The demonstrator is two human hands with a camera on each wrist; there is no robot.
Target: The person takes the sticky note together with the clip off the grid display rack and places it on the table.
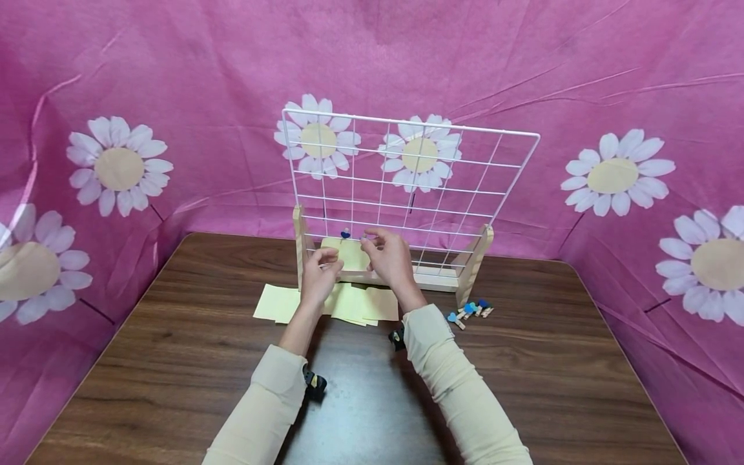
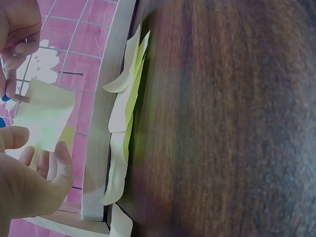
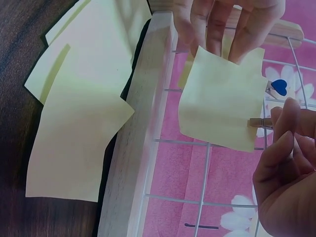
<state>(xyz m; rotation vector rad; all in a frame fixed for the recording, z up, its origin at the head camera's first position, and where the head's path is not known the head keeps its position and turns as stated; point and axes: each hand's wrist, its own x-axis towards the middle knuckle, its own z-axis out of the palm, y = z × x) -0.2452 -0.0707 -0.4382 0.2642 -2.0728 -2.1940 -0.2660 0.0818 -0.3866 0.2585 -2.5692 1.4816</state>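
A pale yellow sticky note (image 3: pixel 217 98) lies against the white wire grid (image 1: pixel 413 123), low on its left side. My left hand (image 1: pixel 320 274) holds one edge of this note between thumb and fingers. At the note's upper edge, my right hand (image 1: pixel 391 258) pinches a small wooden clothespin (image 3: pixel 256 122) whose tip overlaps the paper. Beside it, another clothespin with a dark blue heart (image 3: pixel 279 87) sits on the grid. Part of a second yellow note (image 2: pixel 67 136) shows behind the front one. My right fingers partly hide the clothespin they pinch.
Wooden side supports (image 1: pixel 478 258) hold the grid upright on the brown table (image 1: pixel 174 361). Several loose yellow notes (image 1: pixel 380 305) lie overlapping before its base. Several clothespins with blue hearts (image 1: pixel 468 310) lie near the right support. Pink flowered cloth (image 1: pixel 221 77) hangs behind.
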